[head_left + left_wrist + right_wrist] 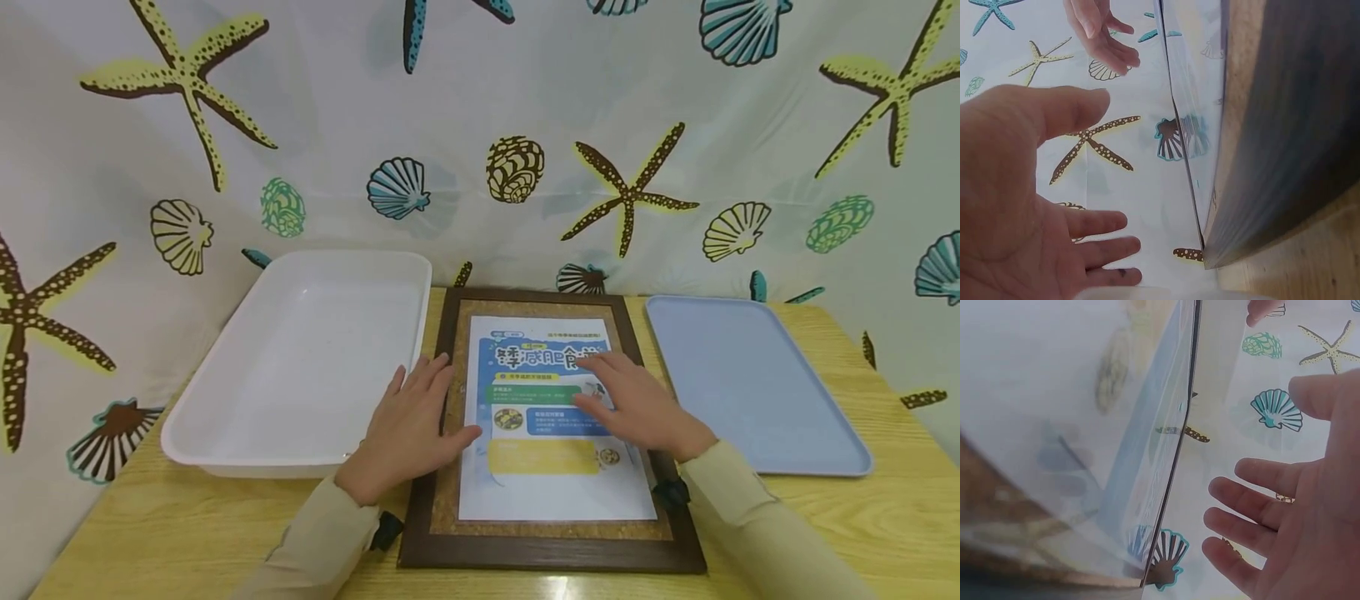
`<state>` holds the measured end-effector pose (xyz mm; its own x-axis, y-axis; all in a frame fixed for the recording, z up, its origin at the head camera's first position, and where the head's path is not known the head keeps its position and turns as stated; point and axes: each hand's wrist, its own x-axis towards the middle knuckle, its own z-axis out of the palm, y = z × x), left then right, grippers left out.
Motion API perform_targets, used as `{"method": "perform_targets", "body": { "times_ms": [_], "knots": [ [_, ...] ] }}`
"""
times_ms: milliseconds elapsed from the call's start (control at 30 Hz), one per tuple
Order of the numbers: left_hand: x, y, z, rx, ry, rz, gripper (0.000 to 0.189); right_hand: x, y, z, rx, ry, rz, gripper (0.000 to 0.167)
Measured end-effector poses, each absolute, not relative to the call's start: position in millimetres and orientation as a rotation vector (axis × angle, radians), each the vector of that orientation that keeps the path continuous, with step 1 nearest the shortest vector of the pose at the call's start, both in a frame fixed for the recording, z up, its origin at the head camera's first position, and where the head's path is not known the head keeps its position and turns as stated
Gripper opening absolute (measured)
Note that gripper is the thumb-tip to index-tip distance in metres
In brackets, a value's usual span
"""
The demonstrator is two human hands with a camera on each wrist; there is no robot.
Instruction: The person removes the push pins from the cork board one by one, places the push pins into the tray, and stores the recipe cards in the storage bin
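A printed sheet [555, 498] with blue, green and yellow blocks and Chinese lettering lies on a cork board in a dark brown frame [551, 552]. My left hand [408, 429] hovers over the board's left side, fingers spread, thumb toward the sheet. Over the sheet's right side is my right hand [641, 404], its fingers pointing inward and hiding part of the title. Both wrist views show the palms with loosely extended fingers, the left [1016, 200] and the right [1316, 500], holding nothing. The sheet's surface appears edge-on and reflective there.
A deep white tub [322, 358] stands left of the board, partly behind the left hand. On the right lies a flat pale blue tray [757, 383]. All rest on a light wooden table [150, 533]. Behind hangs a white curtain [450, 92] printed with shells and starfish.
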<state>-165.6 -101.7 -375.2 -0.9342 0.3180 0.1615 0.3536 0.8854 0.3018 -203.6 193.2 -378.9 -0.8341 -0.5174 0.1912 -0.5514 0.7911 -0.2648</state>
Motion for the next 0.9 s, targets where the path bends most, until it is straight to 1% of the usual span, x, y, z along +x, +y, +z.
{"method": "perform_targets", "body": {
  "times_ms": [300, 467, 700, 900],
  "knots": [
    [-171.8, -90.5, -373.9, -0.453, -2.963, -0.513, 0.08, -213.4, 176.6, -380.6, 0.928, -2.913, 0.555, 0.053],
    [-176.0, -87.6, -374.7, -0.485, -2.943, -0.525, 0.074, -222.1, 170.4, -380.7, 0.914, -2.962, 0.549, 0.052],
    [-181.2, -80.8, -375.3, -0.443, -2.94, -0.549, 0.055, -231.9, 161.0, -377.9, 0.919, -3.016, 0.568, 0.053],
    [-183.1, -74.2, -374.2, -0.433, -2.984, -0.573, 0.056, -238.0, 154.5, -380.5, 0.903, -3.062, 0.617, 0.055]
  ]
}}
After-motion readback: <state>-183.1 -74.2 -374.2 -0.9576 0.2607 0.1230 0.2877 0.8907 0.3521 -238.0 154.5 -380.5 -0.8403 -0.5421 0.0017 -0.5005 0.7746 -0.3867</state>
